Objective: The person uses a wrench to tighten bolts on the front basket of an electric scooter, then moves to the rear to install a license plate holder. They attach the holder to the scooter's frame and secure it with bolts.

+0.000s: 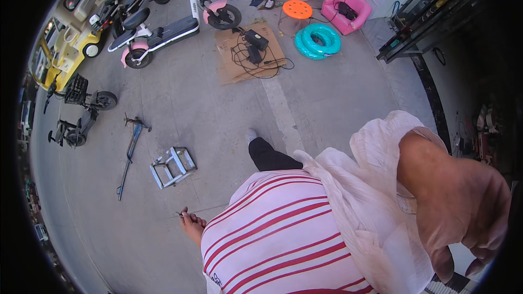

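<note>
My left hand is low in front of me, beside my red-and-white striped shirt. Its fingers are closed round a small, thin dark thing, too small to name. Large and close at the right edge is my right hand, coming out of a loose pale sleeve. Its fingertips hang down apart, with no held thing visible, though part of the hand lies in shadow. Nearest to my left hand, on the concrete, lies a small metal frame. Left of that is a long blue-grey metal bar with a crosspiece.
Ahead are a white-and-pink electric scooter, flattened cardboard with chargers and cables, a teal ring, an orange stool and a pink armchair. A black scooter and yellow vehicle stand left; a doorway opens right.
</note>
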A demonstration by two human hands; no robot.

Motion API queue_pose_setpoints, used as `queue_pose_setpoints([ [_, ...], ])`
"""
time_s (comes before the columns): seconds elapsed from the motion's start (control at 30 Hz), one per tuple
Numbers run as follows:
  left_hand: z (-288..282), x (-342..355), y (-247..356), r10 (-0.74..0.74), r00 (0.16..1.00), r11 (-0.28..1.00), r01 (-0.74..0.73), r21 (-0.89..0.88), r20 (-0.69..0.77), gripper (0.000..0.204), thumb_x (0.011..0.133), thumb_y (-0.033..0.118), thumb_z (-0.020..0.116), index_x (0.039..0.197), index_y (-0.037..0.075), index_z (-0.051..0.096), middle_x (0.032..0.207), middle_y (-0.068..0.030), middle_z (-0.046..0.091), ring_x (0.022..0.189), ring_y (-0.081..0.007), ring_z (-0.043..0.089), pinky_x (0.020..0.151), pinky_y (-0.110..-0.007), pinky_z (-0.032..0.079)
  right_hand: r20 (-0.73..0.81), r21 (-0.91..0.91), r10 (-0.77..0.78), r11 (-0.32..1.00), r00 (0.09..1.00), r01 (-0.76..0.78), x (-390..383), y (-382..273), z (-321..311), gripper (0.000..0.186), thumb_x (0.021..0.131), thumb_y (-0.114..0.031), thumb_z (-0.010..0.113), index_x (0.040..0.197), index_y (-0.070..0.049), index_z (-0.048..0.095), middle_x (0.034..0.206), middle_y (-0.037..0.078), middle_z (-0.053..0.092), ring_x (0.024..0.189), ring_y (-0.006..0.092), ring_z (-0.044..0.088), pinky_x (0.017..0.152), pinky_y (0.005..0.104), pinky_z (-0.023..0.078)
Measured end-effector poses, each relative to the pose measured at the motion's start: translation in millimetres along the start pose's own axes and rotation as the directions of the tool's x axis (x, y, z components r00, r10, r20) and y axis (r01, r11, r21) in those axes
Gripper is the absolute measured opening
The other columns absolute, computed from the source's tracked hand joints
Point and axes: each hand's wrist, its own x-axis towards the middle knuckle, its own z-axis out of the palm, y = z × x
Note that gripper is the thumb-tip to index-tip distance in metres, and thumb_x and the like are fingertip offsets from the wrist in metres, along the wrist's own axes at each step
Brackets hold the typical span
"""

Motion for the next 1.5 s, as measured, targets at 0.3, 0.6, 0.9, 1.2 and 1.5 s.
queue_pose_setpoints([
  [0.3, -19.5, 241.1, -21.7, 0.015, 0.993, 0.983, -0.036, 0.182, 0.116, 0.042, 0.098, 0.042, 0.053, 0.117, 0.004, 0.057, 0.062, 0.0008, 0.047, 0.048, -0.0063, 0.036, 0.043, -0.023, 0.030, 0.068, -0.367, 0.910, 0.405, 0.410, -0.838, -252.8, 90.9, -45.2, 0.047, 0.089, -0.049, 0.062, 0.092, -0.004, 0.052, 0.085, 0.009, 0.050, 0.067, 0.0169, 0.047, 0.058, 0.0314, 0.043],
  [0.6, 223.0, 254.6, 220.8, 0.079, 0.994, 0.990, -0.088, 0.112, 0.079, 0.036, 0.102, 0.036, 0.045, 0.114, 0.003, 0.055, 0.065, 0.0020, 0.042, 0.048, -0.0056, 0.033, 0.042, -0.022, 0.028, 0.399, -0.769, 0.865, 0.134, -0.305, -0.625, -448.2, 227.3, 4.1, 0.016, 0.083, -0.018, 0.069, 0.085, -0.005, 0.060, 0.077, 0.010, 0.061, 0.068, 0.0264, 0.060, 0.060, 0.0357, 0.048],
  [0.9, 284.0, 369.7, 245.1, 0.012, 1.000, 0.997, -0.014, 0.079, 0.024, 0.034, 0.101, 0.039, 0.047, 0.108, 0.007, 0.057, 0.059, 0.0025, 0.040, 0.043, -0.0059, 0.033, 0.038, -0.023, 0.029, 0.466, -0.786, 0.755, 0.112, -0.462, -0.608, -561.7, 352.9, 53.8, 0.014, 0.085, -0.017, 0.067, 0.090, -0.004, 0.062, 0.080, 0.011, 0.062, 0.072, 0.0272, 0.062, 0.063, 0.0355, 0.049],
  [1.2, 378.2, 561.7, 333.1, -0.007, 0.996, 0.991, 0.019, -0.132, 0.088, 0.027, 0.101, 0.030, 0.049, 0.109, 0.006, 0.058, 0.062, 0.0027, 0.043, 0.047, -0.0065, 0.037, 0.043, -0.023, 0.031, 0.436, -0.854, 0.667, 0.094, -0.604, -0.512, -696.7, 468.9, 133.0, 0.018, 0.084, -0.018, 0.065, 0.093, -0.002, 0.062, 0.085, 0.014, 0.063, 0.077, 0.0312, 0.062, 0.067, 0.0383, 0.049],
  [1.5, 453.0, 721.3, 472.0, 0.148, 0.957, 0.989, -0.142, -0.043, 0.249, 0.023, 0.100, 0.018, 0.046, 0.116, 0.004, 0.056, 0.077, -0.0003, 0.055, 0.063, -0.0087, 0.050, 0.056, -0.024, 0.044, 0.380, -0.859, 0.658, -0.009, -0.650, -0.511, -807.0, 580.5, 218.9, 0.018, 0.084, -0.011, 0.066, 0.097, 0.001, 0.061, 0.088, 0.015, 0.063, 0.077, 0.0286, 0.063, 0.068, 0.0359, 0.050],
])
